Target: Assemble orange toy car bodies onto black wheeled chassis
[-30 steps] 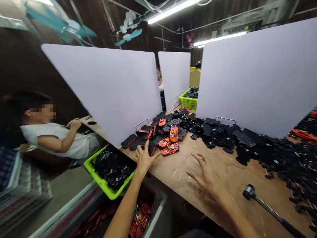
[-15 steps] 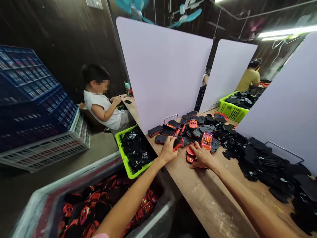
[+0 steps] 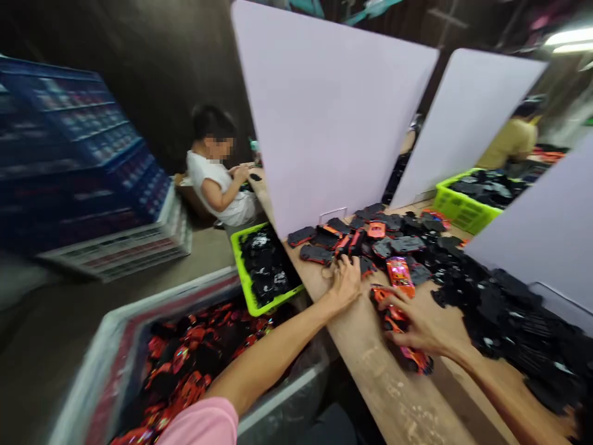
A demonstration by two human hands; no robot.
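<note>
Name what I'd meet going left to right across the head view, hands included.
Blue crates, near green basket, left hand, right hand, yellow shirt.

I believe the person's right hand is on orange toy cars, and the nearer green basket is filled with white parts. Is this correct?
Not entirely: the head view shows that the nearer green basket is filled with black parts, not white ones.
</note>
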